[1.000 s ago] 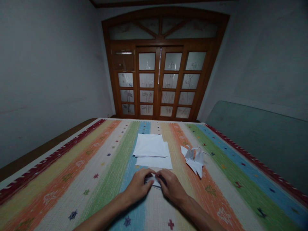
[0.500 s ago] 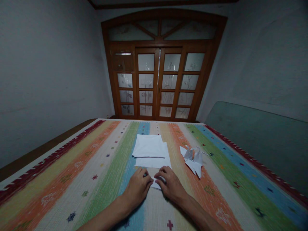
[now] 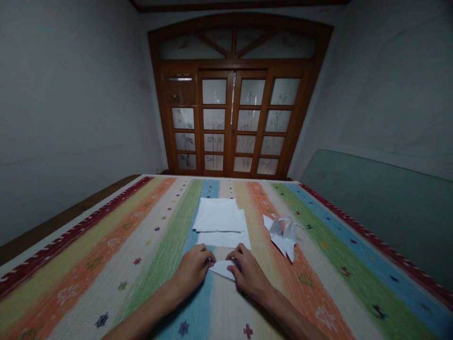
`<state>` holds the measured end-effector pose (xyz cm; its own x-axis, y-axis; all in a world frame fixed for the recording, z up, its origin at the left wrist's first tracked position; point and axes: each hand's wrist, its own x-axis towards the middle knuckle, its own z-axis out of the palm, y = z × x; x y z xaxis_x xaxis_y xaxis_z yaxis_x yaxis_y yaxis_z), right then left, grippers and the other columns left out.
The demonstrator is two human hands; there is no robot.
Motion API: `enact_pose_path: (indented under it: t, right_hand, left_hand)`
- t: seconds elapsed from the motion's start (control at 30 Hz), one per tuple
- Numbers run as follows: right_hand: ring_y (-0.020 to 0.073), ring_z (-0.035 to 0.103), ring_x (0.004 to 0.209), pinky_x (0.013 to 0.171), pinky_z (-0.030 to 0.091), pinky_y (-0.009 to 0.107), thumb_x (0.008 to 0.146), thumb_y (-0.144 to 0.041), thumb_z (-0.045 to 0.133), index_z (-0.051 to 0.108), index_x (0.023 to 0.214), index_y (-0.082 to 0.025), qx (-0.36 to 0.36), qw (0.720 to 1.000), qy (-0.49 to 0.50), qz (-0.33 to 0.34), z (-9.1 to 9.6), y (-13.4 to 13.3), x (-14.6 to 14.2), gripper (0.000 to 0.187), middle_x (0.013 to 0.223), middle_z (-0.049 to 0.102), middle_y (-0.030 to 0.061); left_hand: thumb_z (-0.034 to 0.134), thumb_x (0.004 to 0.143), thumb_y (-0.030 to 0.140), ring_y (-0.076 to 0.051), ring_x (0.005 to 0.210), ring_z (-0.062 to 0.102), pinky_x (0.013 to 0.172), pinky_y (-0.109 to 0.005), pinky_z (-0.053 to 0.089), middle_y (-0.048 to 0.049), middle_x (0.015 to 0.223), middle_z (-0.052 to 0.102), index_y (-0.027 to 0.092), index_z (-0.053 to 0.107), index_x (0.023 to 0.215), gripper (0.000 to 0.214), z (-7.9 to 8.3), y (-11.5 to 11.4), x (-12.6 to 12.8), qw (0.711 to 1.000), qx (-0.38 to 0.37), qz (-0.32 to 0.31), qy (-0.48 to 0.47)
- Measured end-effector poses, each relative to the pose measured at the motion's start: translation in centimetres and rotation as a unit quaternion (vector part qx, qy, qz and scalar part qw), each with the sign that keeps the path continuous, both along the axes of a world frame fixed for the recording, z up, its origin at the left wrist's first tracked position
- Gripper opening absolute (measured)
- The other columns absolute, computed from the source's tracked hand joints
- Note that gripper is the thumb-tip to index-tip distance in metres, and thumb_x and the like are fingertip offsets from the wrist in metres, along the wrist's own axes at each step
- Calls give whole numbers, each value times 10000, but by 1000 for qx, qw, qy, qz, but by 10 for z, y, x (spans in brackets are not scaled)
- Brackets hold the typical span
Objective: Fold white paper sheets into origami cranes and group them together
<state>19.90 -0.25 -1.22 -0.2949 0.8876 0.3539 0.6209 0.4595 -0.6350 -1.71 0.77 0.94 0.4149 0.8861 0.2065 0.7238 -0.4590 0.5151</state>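
Note:
A small folded piece of white paper [image 3: 222, 268] lies on the striped cloth between my hands, with a pointed left end. My left hand [image 3: 197, 262] pinches that left tip between thumb and fingers. My right hand [image 3: 247, 270] has its curled fingers and thumb closed on the paper's right part, hiding that end. Just beyond my hands lie flat sheets of white paper [image 3: 216, 215], stacked a little askew. To the right sit folded white paper cranes [image 3: 284, 235], close together, with wings spread.
A striped, patterned tablecloth [image 3: 141, 264] covers the table. A pale green rounded panel [image 3: 371, 198] stands along the right side. Wooden doors with glass panes [image 3: 231, 118] are beyond the far edge, and plain walls rise on both sides.
My left hand has moved left and away from my right hand, so more of the folded paper shows between them. My right hand has barely moved.

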Motion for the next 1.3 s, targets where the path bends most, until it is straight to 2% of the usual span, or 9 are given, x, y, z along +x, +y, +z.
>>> enact_pose_path:
  t: [0.17,0.47,0.67,0.87,0.97,1.07,1.13,1.17,1.3]
  right_hand:
    - [239,599,910,823,467,355,805,-41,593,603,938,-194,-7,1000,-12,4,-1,-1,-1,203,941,644,62]
    - [212,633,823,744,455,303,821,-59,551,612,915,-191,6,1000,2,19,-2,-3,-1,173,882,687,54]
    - [196,649,759,691,459,282,849,-79,541,643,927,-202,54,998,17,25,-1,-1,-2,177,842,700,44]
    - [205,647,756,694,463,300,908,-94,556,661,923,-209,141,989,4,44,0,-1,-3,156,829,695,51]
    - [236,635,808,747,477,354,907,-122,598,668,993,-225,179,984,2,13,2,-3,-3,151,882,696,67]
    - [304,602,1049,910,480,475,879,-189,659,613,1192,-238,206,974,71,-66,3,-3,-4,320,1127,650,123]
    - [319,570,1135,952,484,509,848,-246,701,525,1306,-238,180,967,142,-113,3,-2,-6,490,1258,582,146]
    - [306,591,1100,925,512,492,833,-274,717,487,1334,-236,149,965,179,-123,2,0,-8,553,1257,576,144]
    - [194,655,729,664,570,324,823,-376,712,404,1357,-236,-17,940,330,-82,-5,5,-15,632,902,632,24]
  left_hand:
    - [662,823,113,-219,921,608,818,-294,420,-35,893,649,203,749,896,145,8,12,-13,999,-46,-21,16]
    - [750,751,176,-218,859,600,777,-291,398,-24,857,664,194,761,814,66,13,21,-26,996,-85,3,37]
    - [706,791,195,-218,865,614,784,-293,416,-34,872,698,190,752,841,68,16,14,-15,998,-69,7,10]
    - [665,834,203,-239,909,667,845,-322,444,-63,925,770,195,766,924,136,14,-3,4,995,-53,-31,-73]
    - [647,823,204,-231,844,668,790,-313,440,-56,861,769,183,776,889,146,12,-4,7,993,-68,-10,-100]
    - [639,797,250,-214,746,629,697,-293,417,-38,753,728,159,768,818,159,13,0,8,981,-93,40,-165]
    - [643,781,309,-199,690,603,647,-278,399,-28,706,698,145,749,791,196,13,2,9,965,-122,60,-226]
    - [653,770,343,-192,667,594,628,-272,392,-25,690,686,138,738,788,223,14,3,10,955,-138,63,-256]
    - [707,727,421,-170,617,580,585,-253,377,-15,659,655,134,694,806,298,9,0,16,920,-196,54,-334]
